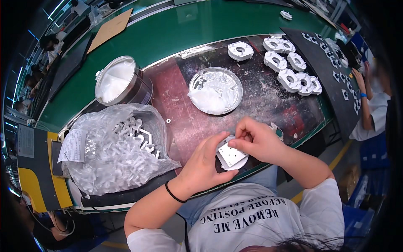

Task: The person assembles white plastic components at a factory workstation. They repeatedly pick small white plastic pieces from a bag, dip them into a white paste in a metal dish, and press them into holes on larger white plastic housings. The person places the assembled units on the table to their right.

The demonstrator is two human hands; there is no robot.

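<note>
My left hand grips a white round plastic housing at the table's near edge, thumb and fingers around its rim. A square white plate with small holes shows on top of the housing. Over its upper right side my right hand is closed in a pinch, the fingertips at the plate's top edge; whatever they hold is hidden. Beyond my hands lies a shallow round metal lid with a white, grease-like mass and clear film in it.
Left stands an open metal tin with white contents. A clear plastic bag of small white plastic parts lies nearer. Several white round housings sit at the far right, beside a black board of small parts. Another person's hand is beyond.
</note>
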